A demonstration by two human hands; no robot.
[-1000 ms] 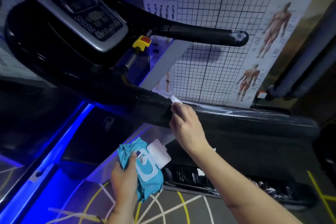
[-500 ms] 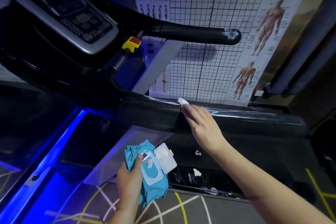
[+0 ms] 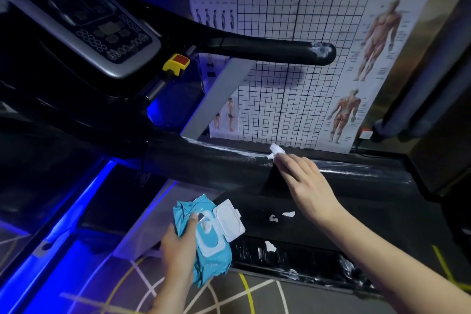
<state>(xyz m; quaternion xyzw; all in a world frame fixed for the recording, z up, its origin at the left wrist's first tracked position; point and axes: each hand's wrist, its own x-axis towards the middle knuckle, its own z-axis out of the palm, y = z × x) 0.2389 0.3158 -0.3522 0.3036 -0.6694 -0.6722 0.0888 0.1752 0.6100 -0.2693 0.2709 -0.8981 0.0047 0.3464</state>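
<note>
Blue plastic nearest: wipes pack clasped in the left hand, fingers curled round its crumpled body, thumb on top beside the flip lid, hinged open. Just beyond, white shreds scattered on the dark treadmill base. Higher up, right hand laid on the near handrail, fingers stretched almost straight, pressing a small wadded wipe onto the rail's top, one white corner poking out past the fingertips. Wet streaks along the rail to both sides.

Likely trouble from here: wipe already balled and apparently fraying, so further crumbs on the base with more rubbing. Lid open, hence drying of the remaining sheets. One-handed hold on a floppy pack, hence a possible slip.

Farther off, second handrail with a smeared tip, console, anatomy poster on the wall.
</note>
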